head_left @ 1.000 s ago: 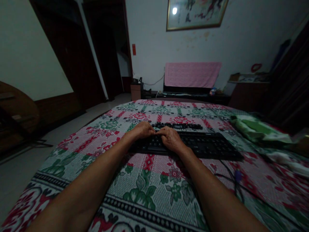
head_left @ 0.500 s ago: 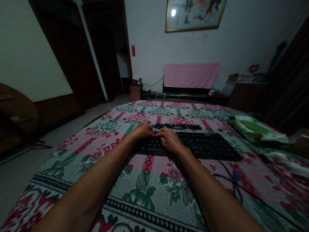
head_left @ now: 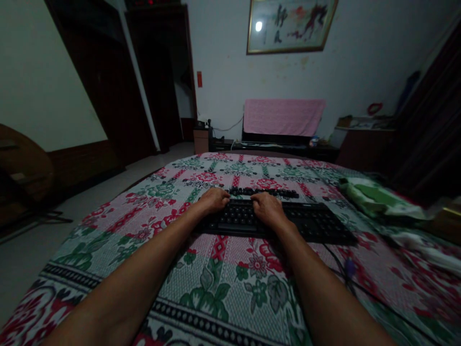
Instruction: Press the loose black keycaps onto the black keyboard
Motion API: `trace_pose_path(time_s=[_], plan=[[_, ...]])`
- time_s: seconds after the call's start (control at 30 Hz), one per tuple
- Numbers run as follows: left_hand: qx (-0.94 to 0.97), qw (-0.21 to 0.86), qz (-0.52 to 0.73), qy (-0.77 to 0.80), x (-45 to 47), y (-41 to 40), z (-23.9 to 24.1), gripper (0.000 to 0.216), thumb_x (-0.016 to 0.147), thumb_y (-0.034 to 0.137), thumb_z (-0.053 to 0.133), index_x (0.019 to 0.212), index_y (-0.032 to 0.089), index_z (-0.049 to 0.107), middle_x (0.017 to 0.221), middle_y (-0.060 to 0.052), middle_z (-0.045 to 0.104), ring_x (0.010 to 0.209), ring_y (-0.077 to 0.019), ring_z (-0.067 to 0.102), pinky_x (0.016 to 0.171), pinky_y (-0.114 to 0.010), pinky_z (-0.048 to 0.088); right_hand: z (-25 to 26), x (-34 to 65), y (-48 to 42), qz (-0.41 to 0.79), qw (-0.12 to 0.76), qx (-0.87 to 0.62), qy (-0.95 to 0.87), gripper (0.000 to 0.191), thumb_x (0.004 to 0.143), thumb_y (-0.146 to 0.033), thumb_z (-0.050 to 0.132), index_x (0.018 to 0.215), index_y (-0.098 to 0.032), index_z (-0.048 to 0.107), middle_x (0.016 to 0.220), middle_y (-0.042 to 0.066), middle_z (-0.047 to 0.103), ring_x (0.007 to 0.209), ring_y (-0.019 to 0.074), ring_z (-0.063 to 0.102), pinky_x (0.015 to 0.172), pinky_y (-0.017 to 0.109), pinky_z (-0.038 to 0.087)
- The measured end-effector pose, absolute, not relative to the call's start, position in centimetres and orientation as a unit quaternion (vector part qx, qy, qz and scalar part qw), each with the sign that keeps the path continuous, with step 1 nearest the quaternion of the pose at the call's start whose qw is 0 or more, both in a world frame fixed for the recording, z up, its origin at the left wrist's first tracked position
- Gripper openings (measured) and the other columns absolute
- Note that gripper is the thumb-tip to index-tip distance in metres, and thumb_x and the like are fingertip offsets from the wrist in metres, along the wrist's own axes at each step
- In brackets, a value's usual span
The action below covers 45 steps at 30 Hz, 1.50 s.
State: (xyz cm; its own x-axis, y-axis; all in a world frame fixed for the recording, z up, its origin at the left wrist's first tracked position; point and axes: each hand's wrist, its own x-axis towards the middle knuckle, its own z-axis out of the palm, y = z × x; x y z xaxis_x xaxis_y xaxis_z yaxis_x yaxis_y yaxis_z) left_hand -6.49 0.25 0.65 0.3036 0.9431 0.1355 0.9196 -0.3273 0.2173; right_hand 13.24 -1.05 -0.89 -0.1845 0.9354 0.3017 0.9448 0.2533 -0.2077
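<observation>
The tabletop [head_left: 212, 247] is dressed in a flowered cloth of pink, green and white, and nearest to the viewer this cloth has a dark patterned border [head_left: 201, 312]. Two bare forearms come over it from below. At the right, beside the right forearm, a black cable [head_left: 389, 302] runs on the cloth, and a small purple piece [head_left: 349, 267] is on it, rather blurred. Further right lies a crumpled white thing [head_left: 428, 250].

In the middle of the tabletop there is a black keyboard [head_left: 313, 223], lying flat, with its long side across the view. The left hand [head_left: 215, 199] is at its left part, near the far edge, with the fingers bent. The right hand [head_left: 267, 207] is above its middle part, its fingertips pointing toward the left hand; the two hands are apart. Whether either grip is pinching something small, I cannot tell.

Just beyond the keyboard, small black pieces [head_left: 281, 193] lie in a row along its far edge. To the right is a green and white packet [head_left: 382, 197].

Behind the tabletop stands a low dark cabinet [head_left: 327, 152], with a pink cloth [head_left: 284, 117] hanging above it. On the wall is a framed picture [head_left: 284, 36].
</observation>
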Motion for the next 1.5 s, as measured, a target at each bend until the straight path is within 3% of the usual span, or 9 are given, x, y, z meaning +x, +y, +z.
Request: trace_pose_path(time_s=[0.23, 0.47, 0.9, 1.2, 1.5], plan=[[0.795, 0.064, 0.122, 0.591, -6.9, 0.9, 0.1, 0.033, 0.076, 0.023, 0.047, 0.102, 0.025, 0.066, 0.102, -0.002, 0.067, 0.097, -0.0174, 0.059, 0.085, -0.024, 0.042, -1.0, 13.1, -1.1, -0.02, 0.161, -0.612, -0.774, 0.034, 0.081, -0.026, 0.04, 0.107, -0.026, 0.062, 0.106, 0.009, 0.061, 0.099, 0.0246, 0.055, 0.083, 0.038, 0.04], [0.775, 0.083, 0.12, 0.615, -9.2, 1.7, 0.0, 0.027, 0.074, 0.031, 0.051, 0.092, 0.023, 0.069, 0.094, -0.002, 0.069, 0.093, -0.0173, 0.06, 0.081, -0.023, 0.043, -1.0, 12.5, -1.0, -0.011, 0.162, -0.6, -0.783, 0.036, 0.079, -0.022, 0.04, 0.108, -0.024, 0.062, 0.106, 0.009, 0.061, 0.099, 0.0237, 0.055, 0.084, 0.036, 0.04], [0.78, 0.061, 0.101, 0.614, -9.3, 2.0, 0.1, 0.027, 0.075, 0.03, 0.047, 0.088, 0.022, 0.07, 0.089, -0.004, 0.07, 0.086, -0.0182, 0.061, 0.073, -0.023, 0.043, -0.3, 12.9, -0.4, 0.022, 0.139, -0.569, -0.81, 0.04, 0.078, -0.017, 0.039, 0.112, -0.018, 0.06, 0.109, 0.01, 0.062, 0.102, 0.02, 0.055, 0.091, 0.029, 0.038], [0.749, 0.093, 0.12, 0.645, -10.0, 2.3, 0.6, 0.025, 0.072, 0.029, 0.051, 0.082, 0.019, 0.071, 0.079, -0.003, 0.07, 0.075, -0.0161, 0.062, 0.065, -0.021, 0.043, -1.3, 16.0, -0.7, 0.019, 0.191, -0.52, -0.832, 0.035, 0.08, -0.015, 0.04, 0.109, -0.016, 0.059, 0.114, 0.006, 0.059, 0.106, 0.0165, 0.052, 0.093, 0.026, 0.036], [0.725, 0.096, 0.138, 0.668, -7.0, 5.9, 0.2, 0.043, 0.067, 0.033, 0.06, 0.109, 0.025, 0.063, 0.101, -0.002, 0.067, 0.096, -0.017, 0.059, 0.08, -0.02, 0.044, -1.8, 16.0, -1.0, 0.009, 0.207, -0.508, -0.836, 0.032, 0.08, -0.014, 0.04, 0.106, -0.015, 0.059, 0.111, 0.007, 0.06, 0.105, 0.0165, 0.052, 0.093, 0.027, 0.036]])
